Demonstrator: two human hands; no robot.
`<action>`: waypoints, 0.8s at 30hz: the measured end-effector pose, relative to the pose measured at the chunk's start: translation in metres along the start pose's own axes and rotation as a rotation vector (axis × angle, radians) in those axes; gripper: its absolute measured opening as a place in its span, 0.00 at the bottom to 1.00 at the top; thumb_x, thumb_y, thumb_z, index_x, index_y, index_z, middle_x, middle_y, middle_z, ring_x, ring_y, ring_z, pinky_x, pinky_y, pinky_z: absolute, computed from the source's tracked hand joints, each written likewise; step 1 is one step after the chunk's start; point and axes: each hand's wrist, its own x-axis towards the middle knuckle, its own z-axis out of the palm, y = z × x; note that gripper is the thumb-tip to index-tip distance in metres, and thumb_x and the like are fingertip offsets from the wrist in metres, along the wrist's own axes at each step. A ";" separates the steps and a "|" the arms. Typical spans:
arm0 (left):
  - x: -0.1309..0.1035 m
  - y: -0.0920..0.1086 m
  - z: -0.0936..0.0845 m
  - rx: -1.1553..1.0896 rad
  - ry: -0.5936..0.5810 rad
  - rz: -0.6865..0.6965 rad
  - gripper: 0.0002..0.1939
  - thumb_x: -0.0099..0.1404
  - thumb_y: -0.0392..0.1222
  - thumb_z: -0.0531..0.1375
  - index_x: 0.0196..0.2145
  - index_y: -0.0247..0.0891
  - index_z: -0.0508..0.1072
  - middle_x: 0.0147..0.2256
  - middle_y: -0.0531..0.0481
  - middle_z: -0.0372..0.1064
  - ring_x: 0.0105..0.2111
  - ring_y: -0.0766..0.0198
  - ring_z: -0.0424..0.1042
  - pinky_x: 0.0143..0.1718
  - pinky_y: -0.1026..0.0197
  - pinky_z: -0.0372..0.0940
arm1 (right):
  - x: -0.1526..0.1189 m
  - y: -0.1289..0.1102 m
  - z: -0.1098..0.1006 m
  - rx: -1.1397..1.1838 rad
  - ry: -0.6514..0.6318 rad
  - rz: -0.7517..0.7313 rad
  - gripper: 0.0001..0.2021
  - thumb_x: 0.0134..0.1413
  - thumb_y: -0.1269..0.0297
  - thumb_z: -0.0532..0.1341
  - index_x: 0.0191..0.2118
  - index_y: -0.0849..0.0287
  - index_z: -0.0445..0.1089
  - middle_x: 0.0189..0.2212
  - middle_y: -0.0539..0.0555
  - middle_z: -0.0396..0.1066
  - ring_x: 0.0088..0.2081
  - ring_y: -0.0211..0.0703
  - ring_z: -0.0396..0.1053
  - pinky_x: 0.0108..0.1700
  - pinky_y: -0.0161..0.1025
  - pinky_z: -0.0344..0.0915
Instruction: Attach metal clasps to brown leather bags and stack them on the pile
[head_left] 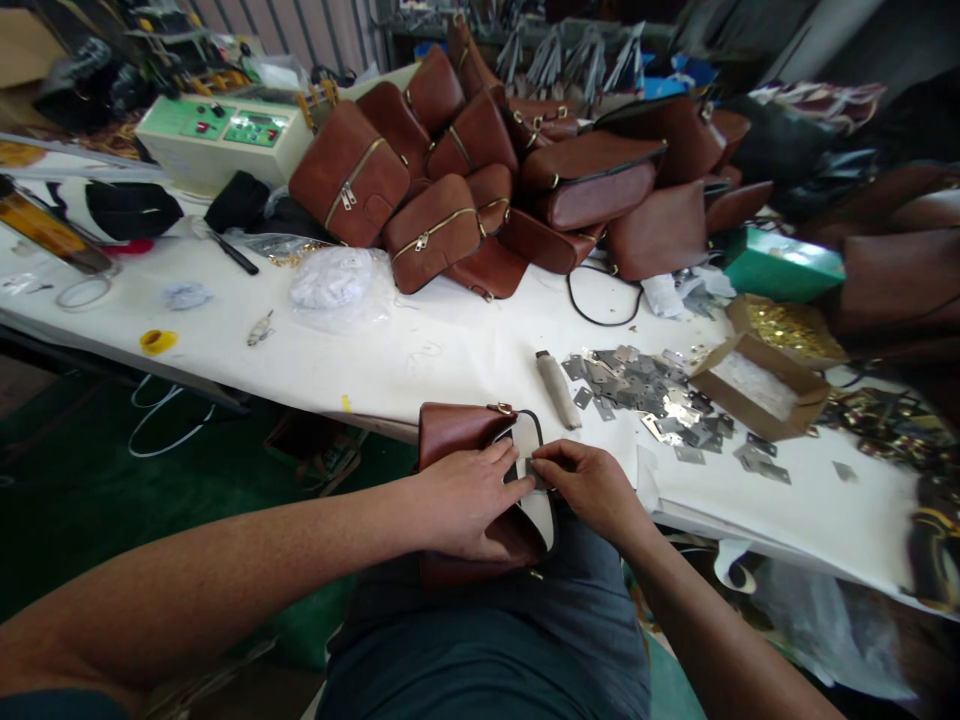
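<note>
Grey plate (535, 479) prob. in R hand (594, 488)

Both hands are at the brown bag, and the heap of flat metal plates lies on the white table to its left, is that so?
Not quite: the head view shows the heap of flat metal plates on the white table to the right of the brown bag, not its left. The left hand and right hand are both at the bag, as you say.
</note>
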 end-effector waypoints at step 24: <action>0.010 0.003 -0.011 0.057 -0.017 -0.021 0.40 0.59 0.61 0.68 0.63 0.39 0.68 0.55 0.34 0.65 0.56 0.42 0.66 0.47 0.48 0.73 | 0.083 -0.014 -0.035 -0.570 0.529 -0.201 0.29 0.55 0.46 0.67 0.58 0.55 0.74 0.52 0.62 0.74 0.48 0.58 0.73 0.49 0.52 0.68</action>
